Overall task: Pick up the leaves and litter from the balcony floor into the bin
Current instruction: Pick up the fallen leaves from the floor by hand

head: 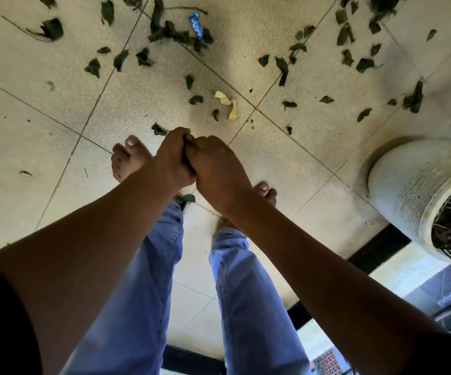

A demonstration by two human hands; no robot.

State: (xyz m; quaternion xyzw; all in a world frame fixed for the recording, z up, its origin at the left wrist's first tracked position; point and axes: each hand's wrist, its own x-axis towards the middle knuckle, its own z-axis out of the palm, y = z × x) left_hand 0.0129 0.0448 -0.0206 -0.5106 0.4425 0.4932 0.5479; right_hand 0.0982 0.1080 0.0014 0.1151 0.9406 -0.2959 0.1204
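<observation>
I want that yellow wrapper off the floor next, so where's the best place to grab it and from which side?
Pinch the yellow wrapper at its raised, twisted middle, coming straight down from above. It lies crumpled on the tile with its ends flatter, so the middle fold offers the most to grip. Leaves lie close on its left; approach from the clearer right side.

Floor tiles (43, 125): matt, finely speckled stone look. Leaves (51, 29): dry, curled, dull. Blue wrapper (196, 25): glossy plastic. Yellow scrap (228, 104): crumpled paper. Planter (408, 185): ribbed, matt white. Trousers (246, 293): smooth cloth.

hands (192, 158) clasped together, leaves (143, 56) strewn on floor (29, 125)
</observation>
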